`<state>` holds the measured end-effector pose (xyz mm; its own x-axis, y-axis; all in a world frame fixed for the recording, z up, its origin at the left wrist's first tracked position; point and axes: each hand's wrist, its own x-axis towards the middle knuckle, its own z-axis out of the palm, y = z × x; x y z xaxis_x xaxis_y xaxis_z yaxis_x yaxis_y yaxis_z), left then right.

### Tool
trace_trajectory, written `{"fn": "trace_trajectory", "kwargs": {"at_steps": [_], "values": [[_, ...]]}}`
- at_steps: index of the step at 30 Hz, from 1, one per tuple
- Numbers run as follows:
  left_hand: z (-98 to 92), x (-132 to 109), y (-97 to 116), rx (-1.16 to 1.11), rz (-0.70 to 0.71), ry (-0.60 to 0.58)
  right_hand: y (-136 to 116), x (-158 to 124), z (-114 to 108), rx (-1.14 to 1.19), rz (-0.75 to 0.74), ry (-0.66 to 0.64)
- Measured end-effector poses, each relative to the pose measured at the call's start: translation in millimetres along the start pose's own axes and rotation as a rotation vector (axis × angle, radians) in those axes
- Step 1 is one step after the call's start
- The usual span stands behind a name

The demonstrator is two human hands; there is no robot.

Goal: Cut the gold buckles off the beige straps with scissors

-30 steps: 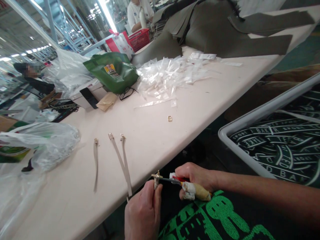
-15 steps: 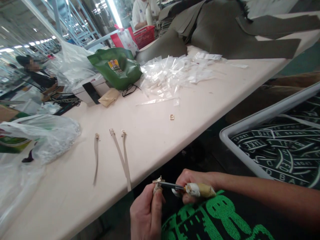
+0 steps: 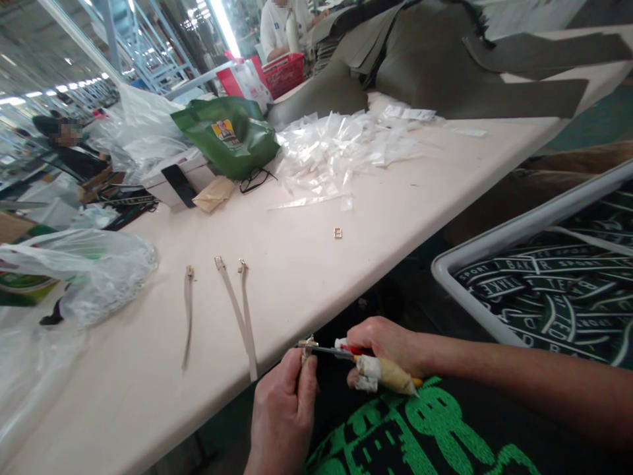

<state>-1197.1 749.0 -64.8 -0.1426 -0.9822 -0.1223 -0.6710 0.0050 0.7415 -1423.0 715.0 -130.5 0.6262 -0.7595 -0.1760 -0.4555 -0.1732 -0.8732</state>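
Note:
My left hand (image 3: 287, 402) is closed, with thumb and fingers pinching a pale strap with a small metal buckle (image 3: 308, 342) at its top. In my right hand (image 3: 380, 340) is what looks like a pair of pliers (image 3: 336, 352), with red and orange handles bound in white and tan wrapping. Their steel tip meets the buckle; its exact grip is too small to make out. On the table (image 3: 297, 277), one buckled strap (image 3: 187, 320) lies apart, left of two others (image 3: 230, 290) (image 3: 246, 297) that cross near the edge. A loose gold-coloured buckle (image 3: 337, 233) lies farther back.
Clear plastic scraps (image 3: 341, 145) lie behind, beside a green bag (image 3: 227, 135) and glasses (image 3: 257, 179). Dark sheets (image 3: 445, 66) cover the far end. A grey-rimmed bin (image 3: 440, 264) of printed straps stands at right. Two people (image 3: 279, 30) (image 3: 74, 148) are in the background.
Both hands have risen slightly, and the tool's handles have turned so that more of the red one shows. The tool tip stays at the buckle. The things on the table lie as before.

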Motion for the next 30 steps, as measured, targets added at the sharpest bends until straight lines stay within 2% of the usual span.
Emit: {"fn": "trace_trajectory", "kwargs": {"at_steps": [2, 5, 8, 11, 16, 22, 26, 30], "values": [[-7.7, 17, 1, -0.009, 0.009, -0.069, 5, 9, -4, 0.075, 0.01, -0.007], [-25.6, 62, 6, -0.16, -0.049, -0.18, 6, 33, -20, 0.212, 0.035, -0.006], [-39.7, 108, 13, -0.333, -0.047, -0.182, 0, 61, -38, 0.23, 0.098, 0.112], [-43.4, 138, 16, -0.405, -0.031, -0.187, -8, 77, -50, 0.249, 0.208, 0.164], [-40.8, 152, 16, -0.358, -0.036, -0.215, -16, 79, -64, 0.339, 0.303, 0.062], [-42.8, 157, 25, -0.179, -0.035, -0.226, -23, 80, -84, 0.166, 0.31, 0.027], [-42.7, 163, 25, -0.117, -0.051, -0.236, -21, 84, -86, 0.194, 0.304, 0.031], [-49.9, 176, 22, -0.106, -0.061, -0.317, -17, 87, -86, 0.238, 0.272, 0.02]]}}
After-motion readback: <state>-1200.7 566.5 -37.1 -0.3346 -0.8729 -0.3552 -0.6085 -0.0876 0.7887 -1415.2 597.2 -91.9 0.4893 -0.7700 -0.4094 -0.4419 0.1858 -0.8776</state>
